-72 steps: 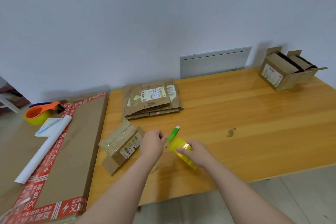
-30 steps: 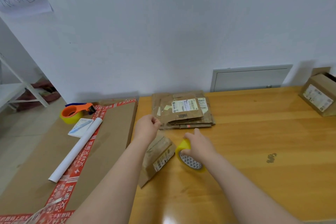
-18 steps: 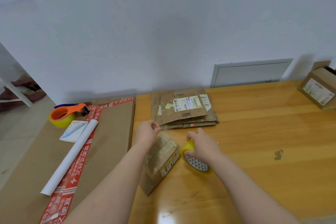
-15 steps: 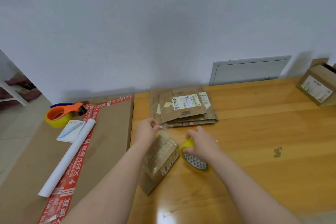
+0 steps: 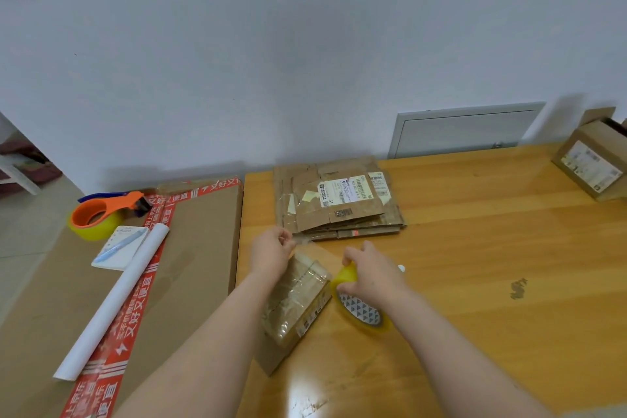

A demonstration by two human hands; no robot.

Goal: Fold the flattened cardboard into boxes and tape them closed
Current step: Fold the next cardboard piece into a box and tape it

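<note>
Near the table's (image 5: 475,265) left edge, toward the front, the left hand (image 5: 271,249) is curled, its thumb and fingertips pinching the free end of a strip of clear tape (image 5: 314,249). That strip runs across to the yellow tape roll (image 5: 360,310), which the right hand (image 5: 371,276) grips from above, fingers curled over its rim, the roll tilted on the tabletop.

Between the two hands lies a small cardboard box (image 5: 298,302), folded up and already glossy with tape along its upper face. The drawn strip hangs over its far end and does not look pressed down yet. A brown flap juts out at the near end, so that end may need closing too. This box seems close to finished.

Beyond the hands, at the back edge, a stack of flattened cardboard (image 5: 339,204) waits unfolded, so most of the job is probably left. At the back right corner stands an open-topped box (image 5: 592,164), flaps up and untaped.

Off the left edge a large flat carton (image 5: 190,265) carries an orange tape dispenser (image 5: 101,215), a notepad (image 5: 120,248) and a white paper roll (image 5: 112,305).
</note>
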